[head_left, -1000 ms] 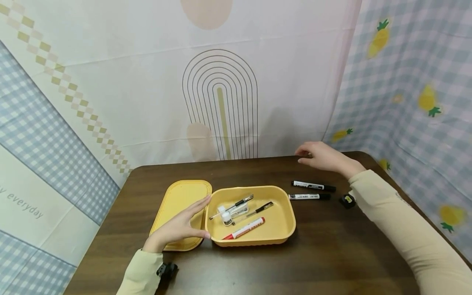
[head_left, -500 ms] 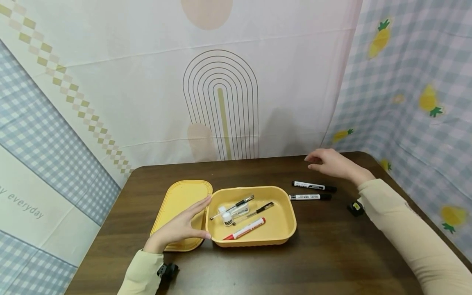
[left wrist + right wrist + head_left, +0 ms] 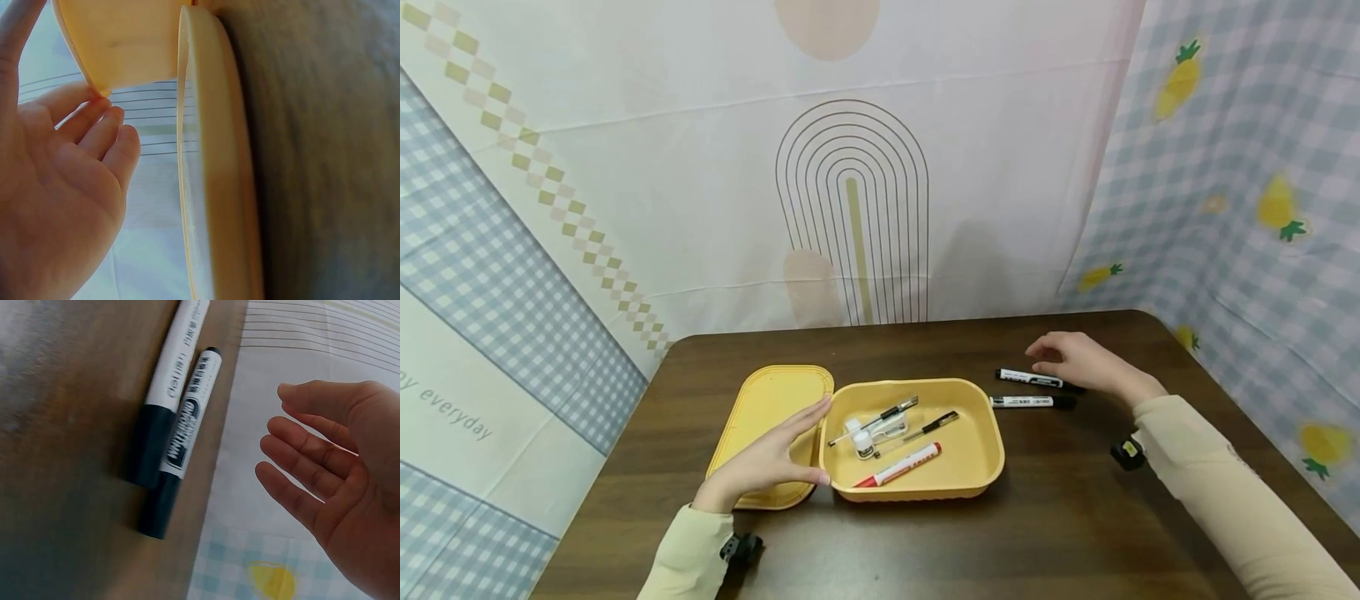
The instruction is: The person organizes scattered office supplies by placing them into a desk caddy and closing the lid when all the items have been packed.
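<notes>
A yellow plastic box [image 3: 981, 442] stands on the dark table. My left hand [image 3: 763, 467] spans its left side, fingers at the far corner and thumb at the near corner. In the left wrist view its straight fingertips touch the box's wall [image 3: 131, 37]. Inside lie a red-capped marker [image 3: 898, 465], two black-gripped pens [image 3: 934, 423], a small white bottle [image 3: 860, 442] and a clear item [image 3: 891, 427]. My right hand [image 3: 1086, 360] hovers, fingers loosely bent and holding nothing, over a white marker with a black cap [image 3: 1030, 378]. A second such marker [image 3: 1026, 402] lies just nearer, beside the box.
The yellow lid [image 3: 775, 400] lies flat to the left of the box, partly under my left hand and forearm. Behind the table's far edge hangs a white patterned cloth [image 3: 985, 167]. A checked pineapple cloth [image 3: 1240, 250] hangs at the right.
My right hand has moved right, down and toward me, from the table's far edge to above the black-capped markers. My left hand stays at the box.
</notes>
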Motion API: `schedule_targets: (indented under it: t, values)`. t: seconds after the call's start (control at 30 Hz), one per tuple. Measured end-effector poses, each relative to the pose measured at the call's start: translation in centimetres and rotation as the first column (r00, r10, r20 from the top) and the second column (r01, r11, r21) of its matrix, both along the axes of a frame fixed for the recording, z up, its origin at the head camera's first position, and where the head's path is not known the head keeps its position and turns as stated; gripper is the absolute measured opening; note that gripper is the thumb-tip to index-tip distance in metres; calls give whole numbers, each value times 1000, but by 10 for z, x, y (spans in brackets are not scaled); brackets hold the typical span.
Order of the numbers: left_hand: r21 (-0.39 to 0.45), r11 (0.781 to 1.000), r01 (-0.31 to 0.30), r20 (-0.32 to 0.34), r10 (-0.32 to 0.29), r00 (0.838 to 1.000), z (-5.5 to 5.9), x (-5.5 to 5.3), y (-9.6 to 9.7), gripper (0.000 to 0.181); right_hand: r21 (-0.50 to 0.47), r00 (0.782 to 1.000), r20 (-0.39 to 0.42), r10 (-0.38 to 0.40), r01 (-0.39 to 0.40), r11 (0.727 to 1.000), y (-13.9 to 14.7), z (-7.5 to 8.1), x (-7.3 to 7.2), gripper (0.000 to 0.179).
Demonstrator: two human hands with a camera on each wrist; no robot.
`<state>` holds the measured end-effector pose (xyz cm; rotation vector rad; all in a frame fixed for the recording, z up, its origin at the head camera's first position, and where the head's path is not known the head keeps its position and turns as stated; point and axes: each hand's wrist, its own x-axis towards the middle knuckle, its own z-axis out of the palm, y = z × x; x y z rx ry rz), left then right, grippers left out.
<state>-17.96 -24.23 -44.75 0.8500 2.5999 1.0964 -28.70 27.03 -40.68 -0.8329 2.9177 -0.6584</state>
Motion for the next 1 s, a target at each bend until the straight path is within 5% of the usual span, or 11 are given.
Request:
schedule_targets:
  t: [0.5,1.0]
  values:
    - [-3,1000,3,-21,-3,1000,0,-1,0,110,-18,999,44,11,-10,1000,6,-32,7,24]
    - [5,1000,4,-17,-4,1000,-2,-1,0,108,-37,997,67,35,-33,999,3,-43,9,25]
